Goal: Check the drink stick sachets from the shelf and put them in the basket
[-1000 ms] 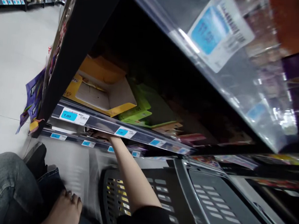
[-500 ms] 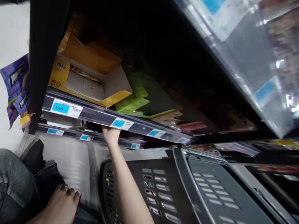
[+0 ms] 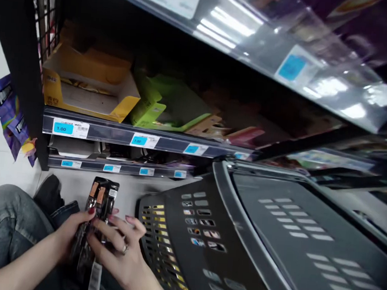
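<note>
Withdrawal of black packets from the bottom shelf, head view. Half a second ago the right hand (image 3: 124,253) was reaching under the upper shelf (image 3: 115,133) and the left hand (image 3: 66,231) lay near the knee; both now meet over the lap, at the packets (image 3: 106,196). The left hand is closed on them, its thumb laid across the upper face and its other fingers mostly hidden. The right hand has its fingers spread over the same face, touching it; whether it also grips cannot be told. The packets lie close together, tilted, above the floor (image 3: 129,187) and in front of the bottom shelf (image 3: 94,167); their number is unclear. The change implies that the reach is complete and that handling has begun, apparently sorting or inspection. The basket (image 3: 176,205) stands to the right, beside the right hand; the packets are outside it. The yellow box (image 3: 83,111) remains on the upper shelf.
</note>
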The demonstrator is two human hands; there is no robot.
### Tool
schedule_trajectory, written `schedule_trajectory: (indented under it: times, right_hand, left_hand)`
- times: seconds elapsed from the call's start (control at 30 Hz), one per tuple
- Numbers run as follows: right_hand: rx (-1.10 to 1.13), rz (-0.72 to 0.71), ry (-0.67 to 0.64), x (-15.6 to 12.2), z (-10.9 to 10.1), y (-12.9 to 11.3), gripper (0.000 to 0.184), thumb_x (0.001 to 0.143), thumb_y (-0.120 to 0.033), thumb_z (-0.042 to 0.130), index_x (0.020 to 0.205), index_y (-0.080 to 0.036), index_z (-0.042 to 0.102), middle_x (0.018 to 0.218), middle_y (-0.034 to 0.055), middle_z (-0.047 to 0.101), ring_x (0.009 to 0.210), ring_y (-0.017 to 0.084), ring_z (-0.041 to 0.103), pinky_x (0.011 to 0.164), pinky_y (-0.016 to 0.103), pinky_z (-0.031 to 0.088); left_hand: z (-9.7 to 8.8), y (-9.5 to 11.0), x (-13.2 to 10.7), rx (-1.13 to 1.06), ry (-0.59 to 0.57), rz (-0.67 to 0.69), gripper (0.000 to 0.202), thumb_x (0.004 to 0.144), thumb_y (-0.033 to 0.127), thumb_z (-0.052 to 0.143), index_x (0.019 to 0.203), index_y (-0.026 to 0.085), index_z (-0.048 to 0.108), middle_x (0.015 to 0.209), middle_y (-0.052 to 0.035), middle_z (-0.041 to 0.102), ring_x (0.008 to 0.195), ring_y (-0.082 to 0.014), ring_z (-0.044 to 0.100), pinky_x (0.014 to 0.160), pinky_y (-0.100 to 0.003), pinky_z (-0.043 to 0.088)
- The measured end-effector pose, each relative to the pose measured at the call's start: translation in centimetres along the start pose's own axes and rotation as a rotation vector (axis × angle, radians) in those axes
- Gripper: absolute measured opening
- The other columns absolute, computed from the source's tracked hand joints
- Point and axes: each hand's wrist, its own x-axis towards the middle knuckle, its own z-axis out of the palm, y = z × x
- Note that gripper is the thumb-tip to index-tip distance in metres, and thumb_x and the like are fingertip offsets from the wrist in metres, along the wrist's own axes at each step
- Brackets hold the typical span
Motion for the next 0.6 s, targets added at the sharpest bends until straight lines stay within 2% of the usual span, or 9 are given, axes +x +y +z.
schedule_trajectory:
  times: [0.1, 0.2, 0.27, 0.3, 0.4, 0.5, 0.6]
  right_hand:
    - [0.190, 0.188, -0.080, -0.3, -1.1, 0.4, 0.042, 0.085, -0.005, 0.042, 0.116, -0.029, 0.058, 0.116, 0.0063, 0.062, 0.105, 0.020, 0.055, 0.086, 0.037, 0.046]
    - [0.494, 0.420, 0.007, -0.5, -1.5, 2.0, 0.043, 0.086, -0.005, 0.038, 0.121, -0.026, 0.052, 0.123, 0.0092, 0.054, 0.111, 0.020, 0.052, 0.088, 0.035, 0.047]
    - [0.671, 0.652, 0.106, -0.8, -1.5, 3.1, 0.034, 0.087, -0.015, 0.046, 0.118, -0.026, 0.051, 0.111, 0.0088, 0.057, 0.094, 0.018, 0.058, 0.079, 0.033, 0.050]
    - [0.787, 0.764, 0.113, -0.9, -1.4, 3.5, 0.032, 0.086, -0.021, 0.051, 0.117, -0.025, 0.049, 0.101, 0.0071, 0.058, 0.080, 0.016, 0.059, 0.071, 0.031, 0.051]
    - [1.162, 1.027, 0.004, -1.1, -1.0, 4.0, 0.040, 0.078, -0.038, 0.062, 0.111, -0.023, 0.044, 0.076, -0.0018, 0.055, 0.051, 0.009, 0.051, 0.047, 0.022, 0.045]
    - [1.310, 1.176, -0.157, -0.9, -0.7, 3.5, 0.045, 0.063, -0.037, 0.075, 0.092, -0.021, 0.046, 0.062, -0.0062, 0.055, 0.045, 0.008, 0.051, 0.043, 0.019, 0.041]
    - [1.323, 1.248, -0.270, -0.5, -0.7, 3.1, 0.044, 0.051, -0.033, 0.082, 0.076, -0.018, 0.049, 0.059, -0.0035, 0.061, 0.047, 0.010, 0.055, 0.045, 0.020, 0.044]
  left_hand:
    - [0.6, 0.9, -0.6, -0.079, 0.072, 0.027, 0.044, 0.056, 0.036, 0.071, 0.092, 0.014, 0.059, 0.079, -0.0083, 0.071, 0.083, -0.0266, 0.068, 0.073, -0.036, 0.053]
    - [0.9, 2.1, -1.1, -0.079, 0.136, 0.032, 0.038, 0.058, 0.026, 0.073, 0.089, 0.017, 0.053, 0.076, -0.0054, 0.072, 0.073, -0.0235, 0.069, 0.067, -0.036, 0.054]
    - [1.1, 2.5, -1.4, -0.059, 0.131, -0.014, 0.033, 0.060, 0.020, 0.073, 0.085, 0.015, 0.053, 0.075, -0.0077, 0.072, 0.066, -0.0238, 0.069, 0.062, -0.038, 0.055]
    - [1.2, 2.6, -1.5, -0.035, 0.115, -0.043, 0.031, 0.060, 0.018, 0.073, 0.084, 0.014, 0.054, 0.074, -0.0094, 0.072, 0.064, -0.0242, 0.068, 0.060, -0.038, 0.055]
    - [1.4, 2.2, -1.9, 0.079, 0.052, -0.139, 0.030, 0.060, 0.016, 0.074, 0.086, 0.011, 0.058, 0.072, -0.0111, 0.072, 0.060, -0.0242, 0.068, 0.057, -0.035, 0.054]
    - [1.7, 1.7, -2.2, 0.187, -0.028, -0.192, 0.035, 0.061, 0.018, 0.073, 0.094, 0.011, 0.062, 0.072, -0.0094, 0.071, 0.060, -0.0228, 0.068, 0.056, -0.032, 0.053]
    - [1.9, 1.8, -2.2, 0.276, -0.072, -0.186, 0.039, 0.064, 0.020, 0.072, 0.101, 0.010, 0.064, 0.077, -0.0083, 0.071, 0.063, -0.0215, 0.067, 0.059, -0.032, 0.052]
